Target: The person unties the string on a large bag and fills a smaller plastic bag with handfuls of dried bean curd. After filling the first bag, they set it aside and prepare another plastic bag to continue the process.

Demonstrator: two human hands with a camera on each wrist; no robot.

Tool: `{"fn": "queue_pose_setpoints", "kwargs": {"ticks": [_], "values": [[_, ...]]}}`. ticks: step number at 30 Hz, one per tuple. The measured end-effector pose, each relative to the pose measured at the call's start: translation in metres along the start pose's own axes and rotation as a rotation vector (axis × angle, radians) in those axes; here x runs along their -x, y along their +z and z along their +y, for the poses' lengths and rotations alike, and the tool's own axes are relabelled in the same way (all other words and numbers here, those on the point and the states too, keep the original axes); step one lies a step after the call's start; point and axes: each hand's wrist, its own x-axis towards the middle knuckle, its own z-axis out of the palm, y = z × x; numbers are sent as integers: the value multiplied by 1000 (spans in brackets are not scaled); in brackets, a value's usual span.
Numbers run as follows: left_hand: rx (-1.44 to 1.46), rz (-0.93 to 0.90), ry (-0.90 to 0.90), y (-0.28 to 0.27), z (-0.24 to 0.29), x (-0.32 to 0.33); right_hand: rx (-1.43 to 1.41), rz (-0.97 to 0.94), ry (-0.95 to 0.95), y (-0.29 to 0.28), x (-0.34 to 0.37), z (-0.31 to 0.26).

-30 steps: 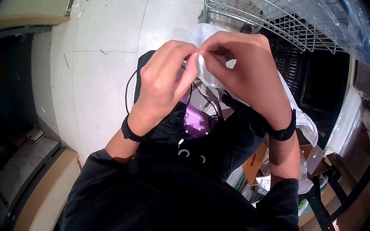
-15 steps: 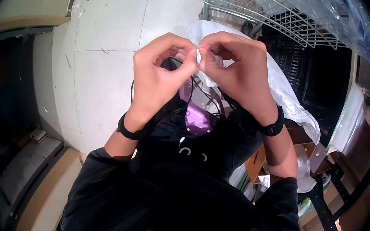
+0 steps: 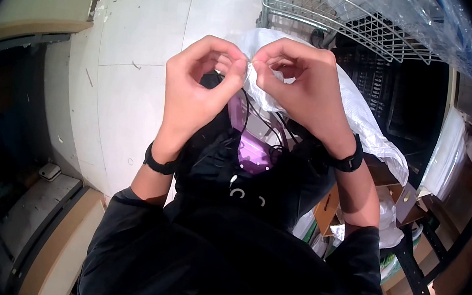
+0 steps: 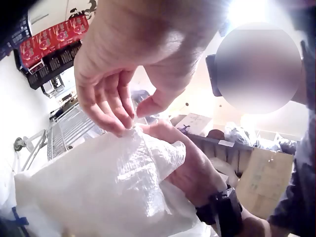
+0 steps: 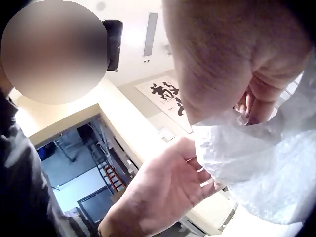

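In the head view the left hand [image 3: 199, 88] and right hand [image 3: 309, 94] meet almost fingertip to fingertip over a white woven bag [image 3: 366, 127]. Thumb and forefinger of the right hand pinch the bag's edge. The left thumb and forefinger pinch at that same edge; whether a thin strand lies between them I cannot tell. In the left wrist view the left hand [image 4: 138, 59] is above the bag [image 4: 108, 182], with the right hand [image 4: 190, 170] partly behind it. The right wrist view shows the bag [image 5: 256, 163] hiding the right fingertips.
A wire cart [image 3: 349, 20] stands beyond the hands, beside a black crate [image 3: 366, 75]. A purple item [image 3: 254, 152] and dark cords [image 3: 262, 118] lie below the hands. Open cardboard boxes [image 3: 327, 207] and a dark metal frame [image 3: 415, 273] are at the right.
The left hand has shifted left, its thumb and forefinger forming a rounder loop, and a small gap has opened between the two hands' fingertips. The right hand has moved slightly left and more bag shows.
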Motion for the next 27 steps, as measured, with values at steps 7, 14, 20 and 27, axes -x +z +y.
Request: {"fn": "queue_pose_setpoints", "kwargs": {"ticks": [7,14,20,27], "values": [[-24,-70,-9,-3,-3,-3,72,-23,-51,0,0,-2],[82,-79,-72,-5,-7,-2,197,-110,-124,-8,-3,-6],[117,-105,-84,-7,-5,0,136,-122,-221,-9,-13,-6],[97,-121,-77,-8,-5,3,203,-251,-269,-15,-18,-9]]}}
